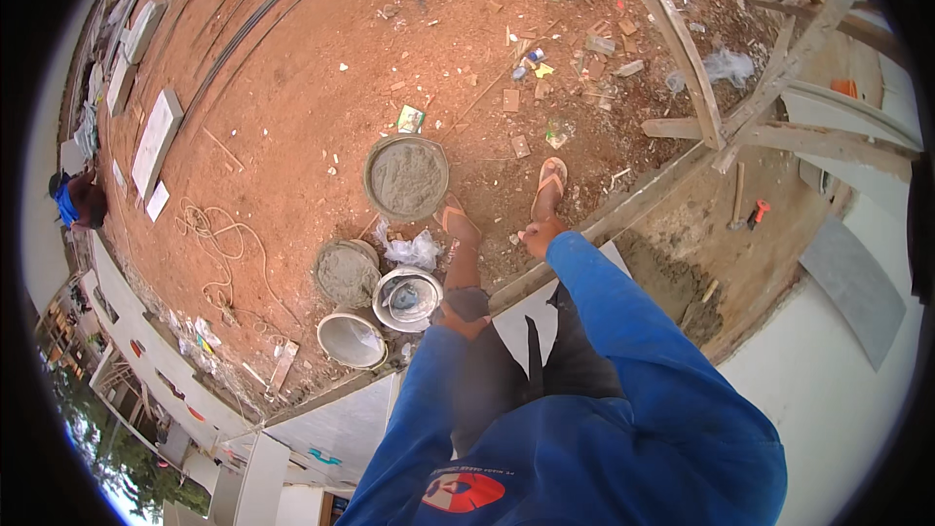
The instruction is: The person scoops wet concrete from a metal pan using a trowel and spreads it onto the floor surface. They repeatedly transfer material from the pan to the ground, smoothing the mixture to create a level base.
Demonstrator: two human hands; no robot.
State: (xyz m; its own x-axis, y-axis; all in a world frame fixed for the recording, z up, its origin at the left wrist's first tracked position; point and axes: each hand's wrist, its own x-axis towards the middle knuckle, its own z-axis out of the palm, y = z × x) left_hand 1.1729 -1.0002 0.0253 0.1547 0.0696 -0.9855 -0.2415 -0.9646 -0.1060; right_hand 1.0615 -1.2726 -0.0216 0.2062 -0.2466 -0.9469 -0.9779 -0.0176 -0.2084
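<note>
My left hand (462, 321) lies on my left knee, at the rolled hem of the dark trousers. Curled in front of my right shin is my right hand (542, 235); a pale spot shows at its fingertips, too small to identify. A round basin of wet mortar (406, 177) stands on the soil by my left sandal (454, 216). Nearer my left side are a bucket of mortar (346, 275), a pale bucket with greyish contents (407, 298) and a tilted, seemingly empty bucket (352, 340). Crumpled clear plastic (415, 248) lies among them.
A low masonry edge (613, 215) runs beside my feet. Beyond it lie spread mortar (665, 285), a hammer-like tool (738, 197) and an orange-handled tool (761, 210). Wooden trestle beams (676, 44) stand upper right. Rope (212, 234), light blocks (157, 142) and another person (77, 201) are left.
</note>
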